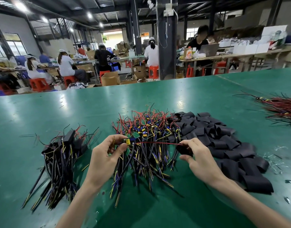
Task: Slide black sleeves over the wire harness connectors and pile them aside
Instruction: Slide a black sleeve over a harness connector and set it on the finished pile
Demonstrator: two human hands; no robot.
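Observation:
My left hand [108,153] pinches a small green circuit-board connector [128,142] with yellow and blue parts. Its red wire [157,143] stretches rightward to my right hand [197,155], which grips a black sleeve [184,149] at the wire's end. Behind my hands lies a heap of unsleeved harnesses [148,139] with red, black, blue and yellow wires. A pile of loose black sleeves [223,142] spreads to the right. At the left lies a pile of harnesses with sleeves on them [60,158].
Everything rests on a green table [157,96]. Another bundle of red and black wires [282,109] lies at the far right edge. Small scraps [287,181] dot the table near the sleeves. Several people sit at benches beyond the table.

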